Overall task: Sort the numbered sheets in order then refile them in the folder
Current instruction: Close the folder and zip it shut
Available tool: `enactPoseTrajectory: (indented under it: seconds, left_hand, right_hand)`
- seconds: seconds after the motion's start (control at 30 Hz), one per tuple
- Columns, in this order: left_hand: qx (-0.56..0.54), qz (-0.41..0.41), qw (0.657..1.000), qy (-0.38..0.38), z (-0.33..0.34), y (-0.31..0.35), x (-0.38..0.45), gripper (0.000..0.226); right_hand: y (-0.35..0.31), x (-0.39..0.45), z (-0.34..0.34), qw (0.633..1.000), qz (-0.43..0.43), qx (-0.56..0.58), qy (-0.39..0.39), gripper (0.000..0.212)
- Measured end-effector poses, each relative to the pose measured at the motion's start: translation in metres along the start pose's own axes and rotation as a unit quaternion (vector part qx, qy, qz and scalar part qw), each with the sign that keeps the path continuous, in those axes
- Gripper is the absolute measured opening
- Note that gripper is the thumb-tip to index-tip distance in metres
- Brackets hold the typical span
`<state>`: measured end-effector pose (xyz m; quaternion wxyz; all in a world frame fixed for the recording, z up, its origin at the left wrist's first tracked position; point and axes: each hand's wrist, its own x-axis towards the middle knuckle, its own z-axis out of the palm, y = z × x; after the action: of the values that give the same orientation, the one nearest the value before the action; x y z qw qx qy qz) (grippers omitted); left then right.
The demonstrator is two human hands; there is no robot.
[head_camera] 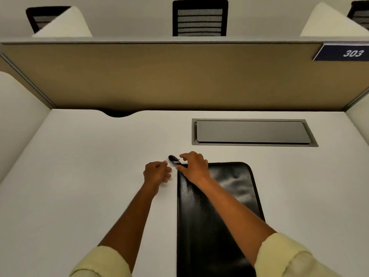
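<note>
A black leather-look folder [217, 206] lies closed on the white desk [89, 166], its long side running away from me. A black zipper pull tab [173, 158] sticks out from its far left corner. My right hand [194, 166] rests on that corner with fingers spread, fingertips close to the tab. Just left of the folder, my left hand [157, 171] hovers with fingers loosely curled, holding nothing. No numbered sheets are visible.
A grey metal cable hatch [251, 132] is set into the desk behind the folder. A tan partition [159, 76] with a "303" plate [347, 52] closes off the back. A cable cut-out [117, 113] sits at the desk's far edge. Office chairs stand beyond the partition.
</note>
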<state>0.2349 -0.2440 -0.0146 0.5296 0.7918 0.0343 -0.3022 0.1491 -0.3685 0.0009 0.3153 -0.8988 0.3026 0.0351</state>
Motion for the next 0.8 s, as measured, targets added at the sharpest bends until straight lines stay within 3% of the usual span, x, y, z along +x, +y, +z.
enactPoseTrajectory:
  seconds: [0.1, 0.23, 0.43, 0.63, 0.8]
  left_hand:
    - [-0.016, -0.025, 0.999, -0.028, 0.008, 0.005, 0.019, 0.027]
    - [-0.001, -0.030, 0.999, -0.019, 0.018, 0.010, 0.036, 0.028]
    - [-0.034, -0.101, 0.994, -0.019, 0.020, 0.019, 0.043, 0.014]
    - [-0.047, -0.112, 0.993, 0.000, 0.021, 0.022, 0.039, 0.016]
    - [-0.054, -0.108, 0.993, -0.004, 0.022, 0.022, 0.034, 0.017]
  right_hand:
    - [-0.002, 0.018, 0.010, 0.999, -0.005, -0.039, -0.022, 0.053]
    - [-0.002, 0.034, 0.021, 0.998, -0.010, -0.062, -0.028, 0.038]
    - [0.004, 0.045, 0.025, 1.000, -0.015, 0.010, -0.026, 0.024]
    - [0.011, 0.047, 0.008, 0.987, -0.034, 0.140, -0.067, 0.020]
    - [0.013, 0.047, 0.005, 0.988, 0.001, 0.141, -0.059, 0.012]
